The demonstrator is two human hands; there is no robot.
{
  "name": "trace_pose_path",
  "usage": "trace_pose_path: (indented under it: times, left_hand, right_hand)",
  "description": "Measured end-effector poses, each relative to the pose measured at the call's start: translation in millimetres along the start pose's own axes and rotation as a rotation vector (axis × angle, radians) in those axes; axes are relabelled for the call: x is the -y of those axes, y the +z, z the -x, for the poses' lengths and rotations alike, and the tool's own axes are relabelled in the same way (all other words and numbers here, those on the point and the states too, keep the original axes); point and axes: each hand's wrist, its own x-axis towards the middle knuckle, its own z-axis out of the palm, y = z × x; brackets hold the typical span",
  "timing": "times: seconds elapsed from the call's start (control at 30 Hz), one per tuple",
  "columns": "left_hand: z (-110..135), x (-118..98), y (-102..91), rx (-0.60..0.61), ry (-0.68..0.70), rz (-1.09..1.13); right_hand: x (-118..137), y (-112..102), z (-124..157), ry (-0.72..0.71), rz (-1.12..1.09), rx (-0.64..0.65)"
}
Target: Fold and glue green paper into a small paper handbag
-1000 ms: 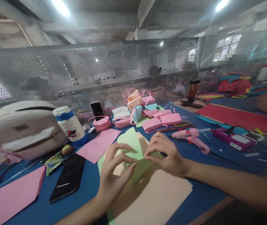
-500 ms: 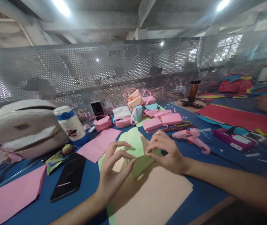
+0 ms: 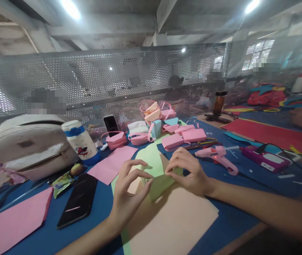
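Between my hands stands a folded piece of light green paper (image 3: 161,186), its upper flap raised behind. My left hand (image 3: 131,193) pinches its left edge with thumb and fingertips. The fingers of my right hand (image 3: 189,170) close on the right part of the fold. Below the folded piece lies a stack of peach paper sheets (image 3: 177,223), with a green sheet showing along the left side. Just right of my right hand rests a pink hot glue gun (image 3: 216,156) with a small red light lit.
Small pink paper bags (image 3: 172,141) cluster behind my hands. At left are a black phone (image 3: 79,202), pink sheets (image 3: 15,219), a cartoon bottle (image 3: 82,143) and a white backpack (image 3: 34,145). A purple power strip (image 3: 265,157) with a cable lies right. A perforated metal screen (image 3: 129,81) closes the back.
Almost nothing differs. Both hands keep their hold on the green paper, and the whole view has shifted very slightly.
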Motion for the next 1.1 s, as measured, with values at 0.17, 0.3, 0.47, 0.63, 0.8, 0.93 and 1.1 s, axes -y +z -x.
trace_pose_path:
  times: [0.17, 0.3, 0.47, 0.63, 0.8, 0.93, 1.1]
  left_hand:
    - [-1.7, 0.0, 0.3, -0.001, 0.003, 0.004]
    - [-3.0, 0.7, 0.5, -0.001, 0.006, 0.002]
    - [-2.5, 1.4, 0.4, 0.000, 0.014, -0.004]
    - [-1.4, 0.1, -0.7, 0.001, 0.010, -0.002]
    - [-2.1, -0.8, -1.9, -0.005, 0.006, -0.010]
    - [-2.5, -0.3, -1.5, -0.012, 0.010, -0.015]
    - [-0.8, -0.6, -0.2, 0.003, 0.007, -0.006]
  right_hand:
    - [-0.6, -0.5, -0.1, 0.002, -0.001, -0.006]
    - [-0.8, -0.7, -0.2, 0.008, 0.004, -0.010]
    - [-2.1, -0.6, -0.2, 0.013, 0.004, -0.010]
    - [-3.0, -1.5, -0.6, 0.017, 0.011, -0.015]
    - [-4.0, -1.3, 0.1, 0.018, 0.026, -0.020]
    - [-3.8, -0.7, 0.1, 0.016, 0.027, -0.025]
    - [-1.2, -0.4, -0.3, 0.003, 0.012, -0.016]
